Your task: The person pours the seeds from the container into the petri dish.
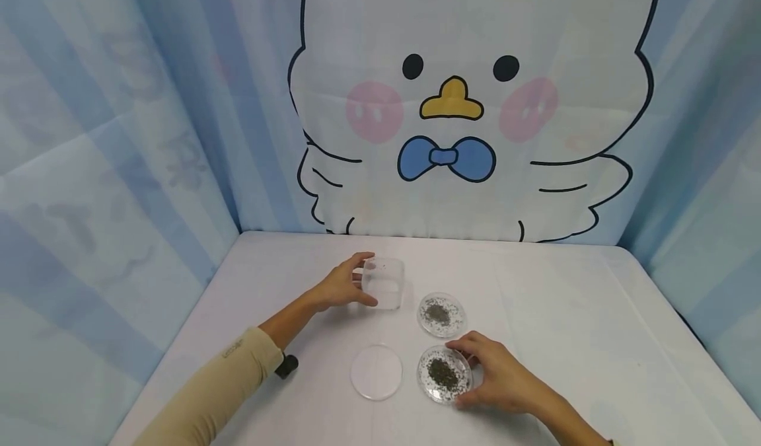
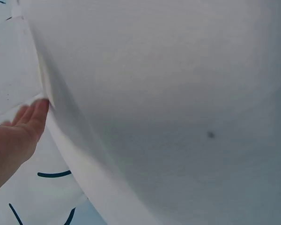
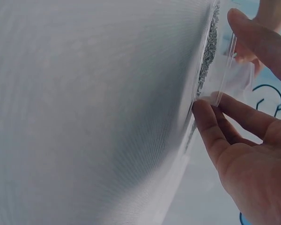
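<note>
My left hand (image 1: 340, 287) grips a clear plastic container (image 1: 385, 283) near the table's back, thumb at its near side and fingers at the far side. In the left wrist view, fingertips lie along the container's (image 2: 14, 70) edge. My right hand (image 1: 499, 376) holds a clear petri dish (image 1: 442, 374) by its right side, between thumb and fingers. Dark green-brown crumbs (image 3: 209, 58) lie inside the dish, as the right wrist view shows from the side. Just behind it sits a second petri dish (image 1: 440, 315) with similar crumbs. Left of the near dish lies a round clear lid (image 1: 376, 372).
Everything stands on a white-covered table (image 1: 594, 327). Pale blue striped curtains (image 1: 107, 168) hang at both sides, and a cloth with a cartoon bird (image 1: 452, 201) hangs behind the back edge. A small black object (image 1: 287, 366) shows at the left cuff.
</note>
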Motion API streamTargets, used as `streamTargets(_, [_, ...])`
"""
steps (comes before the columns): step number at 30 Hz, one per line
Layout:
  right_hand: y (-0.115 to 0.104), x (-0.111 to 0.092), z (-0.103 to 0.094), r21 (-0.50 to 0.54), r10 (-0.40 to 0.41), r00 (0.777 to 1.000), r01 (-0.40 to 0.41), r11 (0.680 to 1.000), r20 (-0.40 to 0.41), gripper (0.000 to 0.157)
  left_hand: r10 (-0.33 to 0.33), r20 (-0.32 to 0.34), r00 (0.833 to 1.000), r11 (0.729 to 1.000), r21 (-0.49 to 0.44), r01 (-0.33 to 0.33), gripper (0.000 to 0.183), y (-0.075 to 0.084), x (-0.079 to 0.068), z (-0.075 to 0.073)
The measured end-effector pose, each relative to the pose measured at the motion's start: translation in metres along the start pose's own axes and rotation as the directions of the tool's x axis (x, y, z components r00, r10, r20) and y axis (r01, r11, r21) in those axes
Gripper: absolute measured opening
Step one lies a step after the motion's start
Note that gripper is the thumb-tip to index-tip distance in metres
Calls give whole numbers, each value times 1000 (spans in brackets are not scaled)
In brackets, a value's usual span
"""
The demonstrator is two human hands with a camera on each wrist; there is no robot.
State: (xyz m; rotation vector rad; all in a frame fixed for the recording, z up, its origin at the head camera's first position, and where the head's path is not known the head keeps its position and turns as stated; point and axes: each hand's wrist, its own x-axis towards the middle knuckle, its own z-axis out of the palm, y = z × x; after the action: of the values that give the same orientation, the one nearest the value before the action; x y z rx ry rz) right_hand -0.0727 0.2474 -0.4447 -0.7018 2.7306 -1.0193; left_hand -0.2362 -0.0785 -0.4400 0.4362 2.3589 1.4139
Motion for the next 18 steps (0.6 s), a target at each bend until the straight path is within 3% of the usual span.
streamTargets(5, [-3,-2,-2,6,15,1000,-15,1000,6,87,-17,-78,997,1000,13,18,122,-3,-13,6])
streamTargets(8, [-3,-3,-2,11,11,1000,-11,1000,4,88,16,-190,982,995,96,2,105,-3,-34,11])
streamTargets(10, [-3,-3,-2,9,6,1000,-6,1000,2,87,54,-221,974,986,165,-17,88,-2,-50,13])
streamTargets(12, [-3,-2,-2,7,5,1000,-5,1000,1,87,105,-190,976,970,235,-59,74,-4,-65,16])
streamTargets(15, [-3,0,-1,8,6,1000,-6,1000,4,87,169,-48,984,932,332,-144,68,-8,-87,21])
streamTargets(18, [-2,2,1,12,5,1000,-5,1000,10,87,208,73,975,859,462,-218,77,-12,-105,29])
